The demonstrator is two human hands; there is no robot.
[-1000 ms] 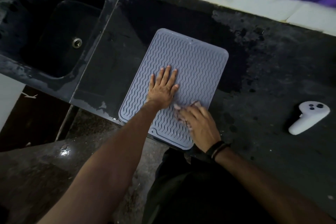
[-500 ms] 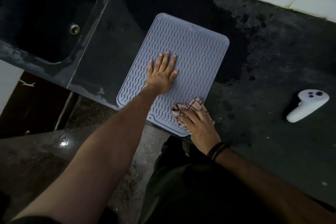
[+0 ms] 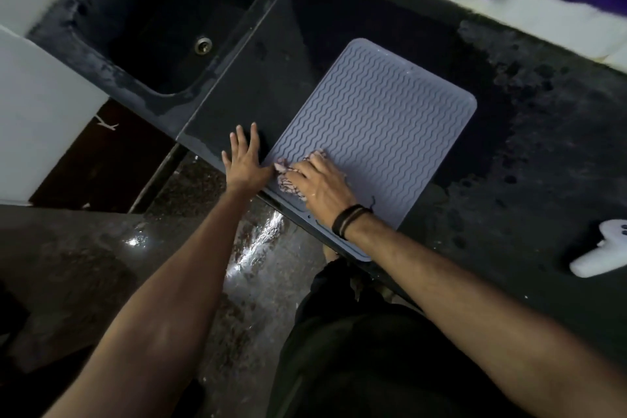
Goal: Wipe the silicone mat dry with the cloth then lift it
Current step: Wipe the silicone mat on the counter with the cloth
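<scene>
The grey mat (image 3: 376,132) lay flat at the front edge of the dark worktop (image 3: 543,159), right of the sink (image 3: 163,27). The right hand (image 3: 322,185) pressed a bunched cloth (image 3: 288,176) onto the mat's near-left corner, fingers curled over it. The left hand (image 3: 242,159) was spread flat and empty on the worktop just beside the mat's left edge. A white controller (image 3: 600,251) sat near the worktop's right end.

The right hand (image 3: 322,185) presses a crumpled cloth (image 3: 288,176) onto the grey silicone mat's (image 3: 383,125) near-left corner, while the left hand (image 3: 242,159) lies flat on the dark table (image 3: 509,163) just beside it.
</scene>
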